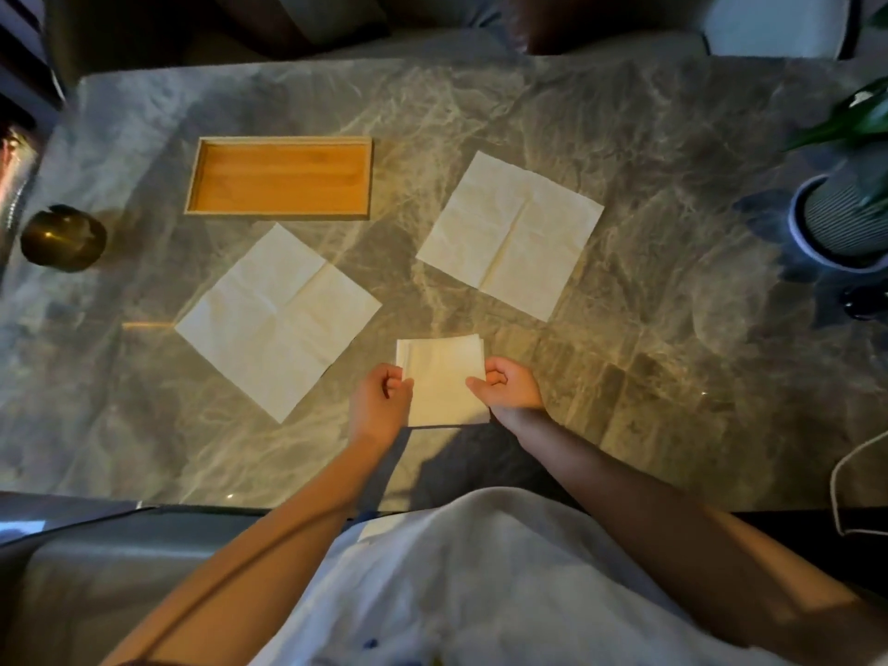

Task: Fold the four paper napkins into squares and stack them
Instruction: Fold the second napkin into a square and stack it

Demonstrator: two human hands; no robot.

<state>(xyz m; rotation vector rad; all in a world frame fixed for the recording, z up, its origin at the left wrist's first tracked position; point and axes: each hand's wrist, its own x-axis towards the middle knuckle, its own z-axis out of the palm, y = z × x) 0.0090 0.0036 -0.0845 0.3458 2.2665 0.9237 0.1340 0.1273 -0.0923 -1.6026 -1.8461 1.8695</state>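
Observation:
A folded white napkin [442,379] lies on the marble table [648,367] in front of me, its layered edges showing at the far side. My left hand [377,406] pinches its left edge and my right hand [509,386] pinches its right edge. Two unfolded napkins lie flat with crease lines: one to the left [276,319] and one further back on the right [511,233]. A fourth napkin cannot be told apart in this view.
An empty wooden tray [278,177] sits at the back left. A round brass pot [62,237] stands at the left edge. A ribbed planter with a green plant [845,218] stands at the right edge. A white cord [845,483] lies near the front right.

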